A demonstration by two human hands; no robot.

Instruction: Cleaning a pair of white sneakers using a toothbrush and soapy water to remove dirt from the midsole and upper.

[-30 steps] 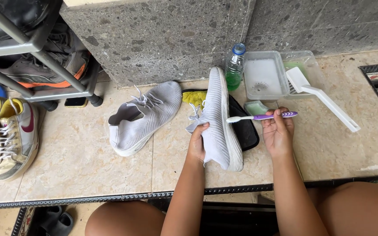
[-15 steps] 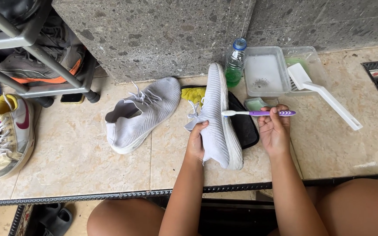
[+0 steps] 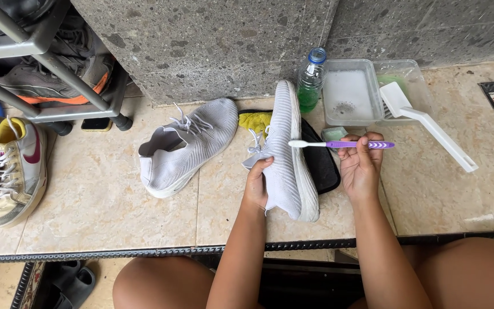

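The stone wall [image 3: 201, 46] ran across the top of the view, with the tiled floor [image 3: 87, 200] below it — all positions here are logged relative to the white sneaker you held. A metal shoe rack [image 3: 41, 68] stood well to the left of that sneaker, against the wall, with dark shoes on its shelves. A pair of yellow-and-white sneakers [image 3: 7, 166] lay on the floor below the rack, farther left again.

The second white sneaker [image 3: 184, 149] lay on its side just left of the held one, laces loose, not touching it. A clear plastic tub [image 3: 350, 94] with soapy water sat to the upper right, and a white long-handled brush [image 3: 424, 123] rested across the tub's right part, its handle running down to the right. A black mat [image 3: 327, 166] lay under and just right of the held sneaker. A small bottle of green liquid [image 3: 310, 80] stood beside the sneaker's toe, and a yellow cloth [image 3: 255, 120] showed just left of the toe.

The white sneaker [image 3: 287, 154] stood on edge, toe toward the wall. Your left hand [image 3: 257, 183] gripped it at the heel opening, fingers curled inside. Your right hand [image 3: 361, 166] pinched the handle of a purple toothbrush [image 3: 344, 145] — the white bristle head lay against the sneaker's sole edge.
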